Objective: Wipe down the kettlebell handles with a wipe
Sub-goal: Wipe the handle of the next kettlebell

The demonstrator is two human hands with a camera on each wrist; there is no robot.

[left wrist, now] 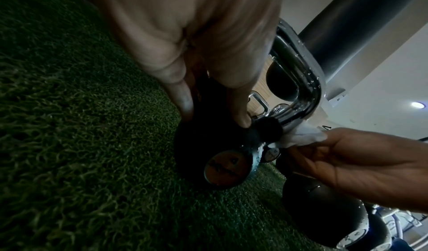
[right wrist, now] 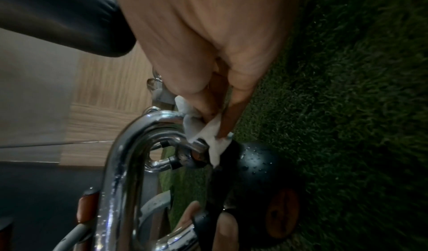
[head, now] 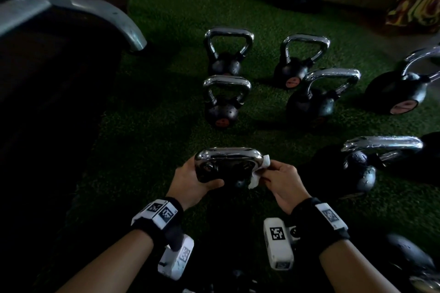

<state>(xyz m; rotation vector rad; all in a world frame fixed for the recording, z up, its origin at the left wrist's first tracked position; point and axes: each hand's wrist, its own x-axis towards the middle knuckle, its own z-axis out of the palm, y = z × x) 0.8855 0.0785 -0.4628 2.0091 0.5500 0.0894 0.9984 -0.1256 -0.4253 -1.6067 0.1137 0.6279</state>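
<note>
Chrome, smooth and rounded, forms the looped handle (head: 228,153) of the nearest kettlebell (head: 222,173), which stands on shaggy green artificial turf (head: 152,112) directly in front of the person. The left hand (head: 190,179) grips the black, matte body of the bell at its left shoulder, thumb and fingers curled around it. The right hand (head: 282,177) pinches a crumpled white wipe (head: 258,173) between thumb and fingertips and presses it against the right end of the handle, where the chrome bar curves down into the black ball. From the right wrist, water droplets bead on the dark ball and the chrome. A round orange disc (left wrist: 228,167) marks the bell's side. Six other kettlebells (head: 226,100) with the same shiny loops and black round bodies stand farther off on the turf, some speckled with droplets
</note>
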